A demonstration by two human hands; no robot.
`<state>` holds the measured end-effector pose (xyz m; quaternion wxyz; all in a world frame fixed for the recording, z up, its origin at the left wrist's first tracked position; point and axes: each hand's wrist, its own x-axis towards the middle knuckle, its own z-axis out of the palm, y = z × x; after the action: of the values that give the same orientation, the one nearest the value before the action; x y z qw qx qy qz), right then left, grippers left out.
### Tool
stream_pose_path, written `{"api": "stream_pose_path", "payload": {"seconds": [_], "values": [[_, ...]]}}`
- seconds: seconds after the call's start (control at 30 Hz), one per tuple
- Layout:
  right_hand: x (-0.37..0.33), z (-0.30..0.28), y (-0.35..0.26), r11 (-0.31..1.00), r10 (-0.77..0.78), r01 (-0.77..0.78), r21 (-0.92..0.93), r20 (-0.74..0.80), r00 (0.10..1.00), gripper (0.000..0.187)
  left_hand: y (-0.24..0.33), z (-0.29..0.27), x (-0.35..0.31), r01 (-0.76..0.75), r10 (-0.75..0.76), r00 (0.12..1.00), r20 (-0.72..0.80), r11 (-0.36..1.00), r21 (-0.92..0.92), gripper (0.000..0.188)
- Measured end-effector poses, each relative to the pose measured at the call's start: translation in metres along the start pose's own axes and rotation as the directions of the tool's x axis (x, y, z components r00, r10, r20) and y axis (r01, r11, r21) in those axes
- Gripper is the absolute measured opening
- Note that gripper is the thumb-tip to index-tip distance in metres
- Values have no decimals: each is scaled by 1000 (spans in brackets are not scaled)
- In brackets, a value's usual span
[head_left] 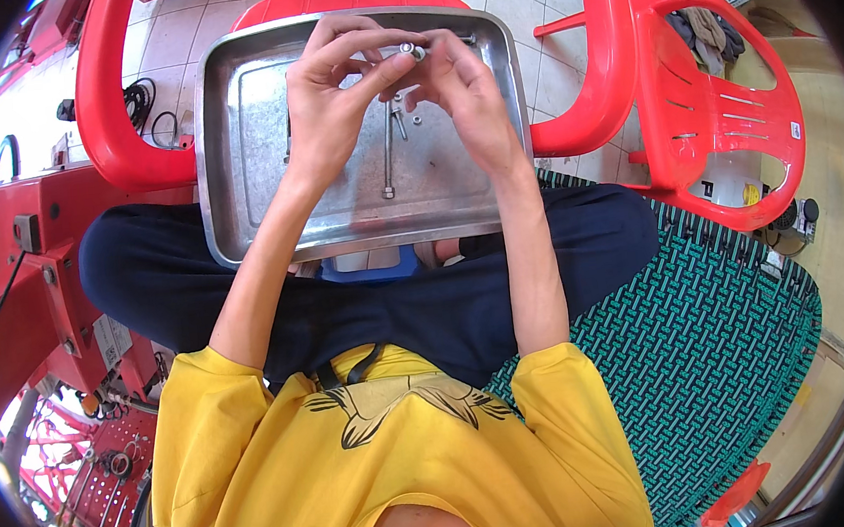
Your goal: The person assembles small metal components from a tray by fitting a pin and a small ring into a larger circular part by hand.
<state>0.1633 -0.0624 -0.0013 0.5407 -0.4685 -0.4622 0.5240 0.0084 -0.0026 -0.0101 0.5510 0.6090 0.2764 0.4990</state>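
Note:
Above the tray, my left hand [330, 102] is closed, its thumb and fingers pinching a small silvery bolt [407, 48]. My right hand [468, 96] meets it from the other side, its fingertips closed at the same small piece and partly hiding it. Below them is a shallow metal tray [279, 210] with raised rims. Inside it lies a long bolt [388, 157], its hex head toward me. A shorter bolt [400, 122] and a small nut [418, 120] are near its far end. Other small metal parts are partly covered by my hands.
The tray rests on a red plastic chair [605, 71] whose arms rise on both sides. Another red chair [718, 121] stands to the right. My crossed legs [377, 317] are before the tray, beside a green woven seat [698, 371]. Red machinery [75, 261] is at left.

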Motion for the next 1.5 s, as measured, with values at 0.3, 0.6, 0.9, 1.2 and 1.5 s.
{"api": "stream_pose_path", "payload": {"seconds": [0.3,0.6,0.9,1.2,1.5], "values": [[-2,-9,5,999,-30,31,-14,57,998,46,-1,1,0,9,-9,1000,-6,1000,-27,25],[-2,-8,3,1000,-12,12,4,62,998,46,-1,0,0,4,-4,1000,-11,1000,-11,25],[-1,-5,2,999,-44,44,9,11,999,45,0,-1,0,26,-26,999,-19,1000,-11,25],[-1,-1,-1,996,-77,76,-57,-27,997,46,1,0,1,40,-41,999,-25,999,-36,24],[1,-6,3,995,-100,100,9,-28,995,32,0,-1,0,25,-26,999,-28,1000,-6,23]]}}
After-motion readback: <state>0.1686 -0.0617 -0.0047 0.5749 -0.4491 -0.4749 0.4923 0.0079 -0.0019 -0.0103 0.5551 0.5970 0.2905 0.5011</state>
